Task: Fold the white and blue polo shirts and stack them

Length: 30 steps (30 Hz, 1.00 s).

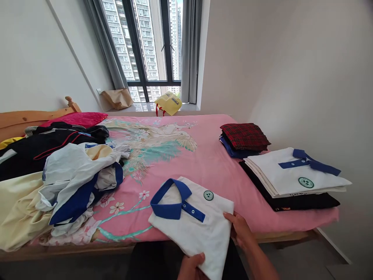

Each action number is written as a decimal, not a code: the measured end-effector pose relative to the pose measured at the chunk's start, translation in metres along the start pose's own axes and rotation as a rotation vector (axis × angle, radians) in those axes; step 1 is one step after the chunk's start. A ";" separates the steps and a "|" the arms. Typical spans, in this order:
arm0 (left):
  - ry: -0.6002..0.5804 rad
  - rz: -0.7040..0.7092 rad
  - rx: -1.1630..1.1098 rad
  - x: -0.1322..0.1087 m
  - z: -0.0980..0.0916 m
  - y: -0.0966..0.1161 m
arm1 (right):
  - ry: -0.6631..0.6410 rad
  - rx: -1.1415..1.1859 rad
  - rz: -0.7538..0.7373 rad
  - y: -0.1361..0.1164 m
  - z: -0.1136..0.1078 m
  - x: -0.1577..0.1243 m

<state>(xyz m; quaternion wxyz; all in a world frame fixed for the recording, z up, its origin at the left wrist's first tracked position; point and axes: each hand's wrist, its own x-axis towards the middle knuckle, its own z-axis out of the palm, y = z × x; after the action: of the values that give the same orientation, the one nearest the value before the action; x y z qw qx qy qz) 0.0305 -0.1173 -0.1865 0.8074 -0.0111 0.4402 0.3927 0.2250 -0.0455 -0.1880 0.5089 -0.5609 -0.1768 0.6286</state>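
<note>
A folded white polo shirt (201, 233) with a blue collar, blue button placket and round green badge lies partly on the bed's front edge, its lower end raised toward me. My left hand (192, 268) grips its near edge, thumb on top and fingers hidden underneath. On the shirt's right edge my right hand (240, 229) is closed, thumb above the cloth. To the right sits a stack topped by a similar folded white polo shirt (291, 175), with a black folded garment (309, 202) at the bottom.
A pink bedsheet (204, 155) with a bird print covers the bed. Rumpled white and blue clothes (78, 175) and dark clothes (43, 147) heap at left. Red plaid clothing (244, 136) tops another pile. A paper bag (118, 99) and yellow bag (169, 103) are by the window.
</note>
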 end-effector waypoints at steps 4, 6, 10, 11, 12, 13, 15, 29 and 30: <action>-0.039 0.043 0.043 -0.021 -0.041 0.007 | -0.056 0.084 0.141 0.025 -0.025 -0.051; -0.036 0.050 0.027 -0.032 -0.054 0.015 | -0.090 0.090 0.212 0.030 -0.027 -0.066; -0.027 0.032 0.001 -0.044 -0.061 0.023 | -0.193 0.055 0.217 0.031 -0.026 -0.072; -0.036 0.044 0.002 -0.046 -0.059 0.023 | -0.218 0.037 0.212 0.031 -0.026 -0.071; -0.048 0.061 0.009 -0.047 -0.058 0.023 | -0.239 0.012 0.213 0.030 -0.027 -0.071; -0.058 0.078 0.022 -0.049 -0.057 0.023 | -0.263 -0.012 0.219 0.031 -0.029 -0.071; -0.075 0.097 0.066 -0.053 -0.056 0.024 | -0.329 -0.050 0.234 0.033 -0.034 -0.075; -0.199 -0.002 0.117 -0.090 -0.095 0.061 | -0.600 0.162 0.206 0.049 0.019 -0.065; -0.164 0.013 0.123 -0.091 -0.094 0.062 | -0.609 0.136 0.214 0.047 0.022 -0.065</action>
<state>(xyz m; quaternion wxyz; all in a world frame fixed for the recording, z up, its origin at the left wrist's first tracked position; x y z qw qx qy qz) -0.1029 -0.1655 -0.1583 0.8372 0.0737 0.3962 0.3698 0.1756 -0.1123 -0.1843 0.4003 -0.3272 -0.2185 0.8276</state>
